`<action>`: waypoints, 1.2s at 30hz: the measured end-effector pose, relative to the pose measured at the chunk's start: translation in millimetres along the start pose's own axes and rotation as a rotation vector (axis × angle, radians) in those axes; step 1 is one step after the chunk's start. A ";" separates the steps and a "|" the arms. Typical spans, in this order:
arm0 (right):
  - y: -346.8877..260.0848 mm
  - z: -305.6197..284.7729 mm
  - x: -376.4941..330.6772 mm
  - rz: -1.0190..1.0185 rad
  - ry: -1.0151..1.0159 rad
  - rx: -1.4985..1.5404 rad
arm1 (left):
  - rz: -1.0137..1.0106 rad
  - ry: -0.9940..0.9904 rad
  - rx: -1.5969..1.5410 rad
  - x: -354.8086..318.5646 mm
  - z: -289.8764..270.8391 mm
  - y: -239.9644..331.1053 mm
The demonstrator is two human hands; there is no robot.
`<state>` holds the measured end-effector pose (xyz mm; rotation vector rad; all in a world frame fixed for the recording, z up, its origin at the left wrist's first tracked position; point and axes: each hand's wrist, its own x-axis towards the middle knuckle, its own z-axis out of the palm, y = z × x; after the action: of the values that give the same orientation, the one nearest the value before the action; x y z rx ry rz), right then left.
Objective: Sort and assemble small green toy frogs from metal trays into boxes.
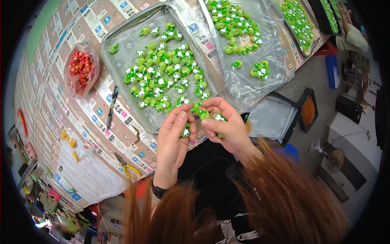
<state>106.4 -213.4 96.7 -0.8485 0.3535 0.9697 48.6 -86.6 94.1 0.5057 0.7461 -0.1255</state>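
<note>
Over the near edge of a plastic-lined grey tray (115, 67), my two hands work close together. My right hand (231, 130) pinches a light-green piece (204, 115) between thumb and forefinger. A small green-and-white figurine (219, 117) is also tucked in that hand's fingers. My left hand (171, 136) has thumb and forefinger drawn together near the same piece, its fingers curled round another figurine (186, 132). Whether the left fingertips touch the pinched piece I cannot tell. Many similar figurines (161, 81) with white, dark-spotted heads lie on the tray.
A bag of red pieces (82, 70) lies left of the tray, with a pen-like tool (112, 107) nearby. Yellow-handled pliers (128, 166) and a white bottle (86, 149) are nearer. At right, a second lined tray (260, 91) carries more figurines. A black bin (307, 110) stands beyond.
</note>
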 end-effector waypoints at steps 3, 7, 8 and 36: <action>-0.2 1.7 6.6 -0.041 0.000 -0.213 | 0.020 0.013 0.009 1.6 -1.0 -0.7; -6.3 -0.2 12.3 -0.037 -0.039 -0.293 | 0.107 0.030 0.040 4.5 0.8 -3.3; -9.6 -0.2 13.7 -0.035 -0.033 -0.296 | 0.102 0.028 0.036 4.9 2.0 -4.3; -8.5 -8.9 34.0 0.145 0.007 0.254 | 0.442 0.115 0.939 12.8 9.0 4.2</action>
<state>132.8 -203.0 74.3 -0.6006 0.5378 1.0312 64.7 -86.3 92.7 1.5694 0.6393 -0.0250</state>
